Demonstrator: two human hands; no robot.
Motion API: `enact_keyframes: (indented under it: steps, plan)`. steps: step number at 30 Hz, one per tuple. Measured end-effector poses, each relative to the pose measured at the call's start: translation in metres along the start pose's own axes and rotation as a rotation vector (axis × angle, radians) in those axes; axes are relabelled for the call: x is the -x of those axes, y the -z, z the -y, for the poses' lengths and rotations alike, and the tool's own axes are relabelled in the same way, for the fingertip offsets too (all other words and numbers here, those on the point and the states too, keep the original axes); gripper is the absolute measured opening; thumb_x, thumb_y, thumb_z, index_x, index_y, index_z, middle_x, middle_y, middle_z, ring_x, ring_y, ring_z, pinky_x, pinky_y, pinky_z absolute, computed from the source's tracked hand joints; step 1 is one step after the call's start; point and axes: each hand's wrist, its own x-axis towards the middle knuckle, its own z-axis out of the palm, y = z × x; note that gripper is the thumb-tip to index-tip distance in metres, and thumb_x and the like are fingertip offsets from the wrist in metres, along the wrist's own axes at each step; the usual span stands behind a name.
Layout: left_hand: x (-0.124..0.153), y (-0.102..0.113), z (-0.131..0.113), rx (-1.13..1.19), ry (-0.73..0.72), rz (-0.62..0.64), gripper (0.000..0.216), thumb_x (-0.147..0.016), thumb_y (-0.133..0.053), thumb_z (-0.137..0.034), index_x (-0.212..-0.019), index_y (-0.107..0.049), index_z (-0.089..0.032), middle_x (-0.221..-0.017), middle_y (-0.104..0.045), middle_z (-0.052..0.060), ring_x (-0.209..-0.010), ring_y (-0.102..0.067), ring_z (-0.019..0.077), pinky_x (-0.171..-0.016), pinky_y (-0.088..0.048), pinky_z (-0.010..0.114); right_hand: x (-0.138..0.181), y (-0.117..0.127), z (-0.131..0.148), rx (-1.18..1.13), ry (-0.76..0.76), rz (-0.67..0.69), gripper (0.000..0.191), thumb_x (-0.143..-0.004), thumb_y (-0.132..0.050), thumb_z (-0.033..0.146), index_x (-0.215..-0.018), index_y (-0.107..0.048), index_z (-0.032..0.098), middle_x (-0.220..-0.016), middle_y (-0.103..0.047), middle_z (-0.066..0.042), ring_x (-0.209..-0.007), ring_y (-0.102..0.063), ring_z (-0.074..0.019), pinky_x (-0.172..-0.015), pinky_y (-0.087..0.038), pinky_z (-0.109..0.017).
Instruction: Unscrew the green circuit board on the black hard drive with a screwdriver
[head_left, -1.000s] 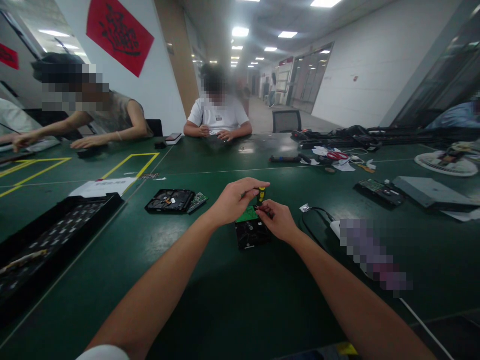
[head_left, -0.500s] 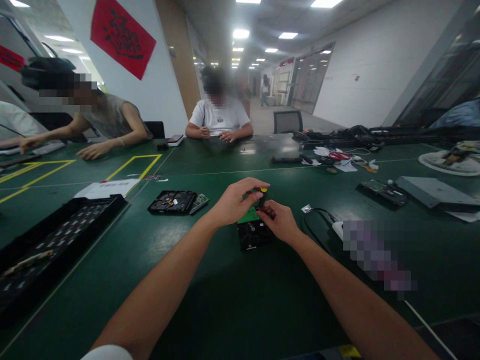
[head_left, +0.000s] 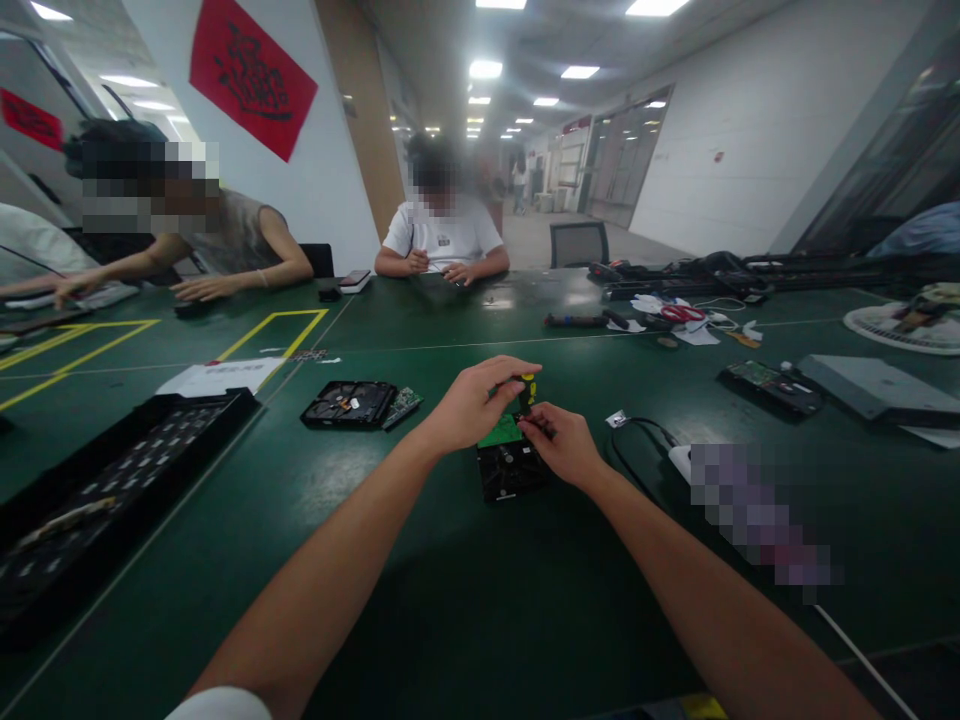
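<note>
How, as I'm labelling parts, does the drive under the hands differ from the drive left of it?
The centre drive carries a green board; the left drive has another board beside it. The right hand is at the centre drive; the left drive lies untouched. Both are black.

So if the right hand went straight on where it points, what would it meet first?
The right hand would probably meet the yellow-and-black tool first, though exact depth is unclear.
</note>
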Motion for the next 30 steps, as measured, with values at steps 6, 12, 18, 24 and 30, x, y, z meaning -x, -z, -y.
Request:
enact_keyframes:
  steps: [6, 12, 18, 24, 30]
  plan:
    - [0.0003, -0.0010, -0.0024, 0.012, 0.041, 0.010, 0.031, -0.100, -0.056, -0.017, -0.128, -0.069, -0.024, -0.123, -0.072, 0.006, -0.112, -0.068, 0.0198, -0.099, -0.055, 0.038, 0.0005, -0.0015, -0.0029, -0.008, 0.013, -0.006, 0.007, -0.096, -0.062, 0.028, -0.094, -0.065, 0.022, -0.086, -0.072, -0.002, -0.074, -0.066, -0.0176, -0.069, -0.048, -0.029]
    - [0.0003, -0.0024, -0.0025, -0.010, 0.094, -0.073, 0.021, -0.092, -0.073, -0.025, -0.114, -0.073, -0.021, -0.106, -0.072, 0.006, -0.092, -0.069, 0.0174, -0.082, -0.058, 0.032, 0.0003, -0.0013, -0.0009, -0.028, 0.028, 0.021, 0.009, -0.098, -0.059, 0.027, -0.100, -0.067, 0.022, -0.091, -0.073, -0.003, -0.079, -0.068, -0.0181, -0.070, -0.049, -0.030]
    - [0.0002, -0.0059, -0.0028, -0.044, 0.113, -0.120, 0.020, -0.089, -0.077, -0.026, -0.107, -0.072, -0.020, -0.101, -0.071, 0.005, -0.088, -0.068, 0.0169, -0.078, -0.057, 0.030, -0.0008, 0.0005, 0.0020, 0.011, 0.012, 0.000, 0.008, -0.094, -0.066, 0.029, -0.097, -0.069, 0.022, -0.090, -0.074, -0.003, -0.075, -0.067, -0.0171, -0.067, -0.049, -0.029]
    - [0.0008, -0.0076, -0.0017, 0.025, 0.156, -0.055, 0.021, -0.093, -0.071, -0.027, -0.114, -0.070, -0.021, -0.105, -0.075, 0.004, -0.094, -0.072, 0.0187, -0.085, -0.059, 0.034, -0.0006, -0.0001, -0.0008, 0.025, 0.021, -0.009, 0.006, -0.094, -0.065, 0.025, -0.097, -0.069, 0.022, -0.089, -0.076, -0.003, -0.074, -0.069, -0.0177, -0.068, -0.049, -0.030]
    - [0.0015, -0.0019, -0.0034, 0.066, 0.111, -0.005, 0.035, -0.099, -0.056, -0.017, -0.133, -0.065, -0.022, -0.126, -0.073, 0.006, -0.111, -0.070, 0.0198, -0.101, -0.056, 0.038, -0.0010, -0.0010, -0.0019, 0.030, 0.031, -0.002, 0.007, -0.096, -0.063, 0.024, -0.098, -0.070, 0.022, -0.093, -0.076, -0.004, -0.081, -0.071, -0.0197, -0.073, -0.051, -0.031]
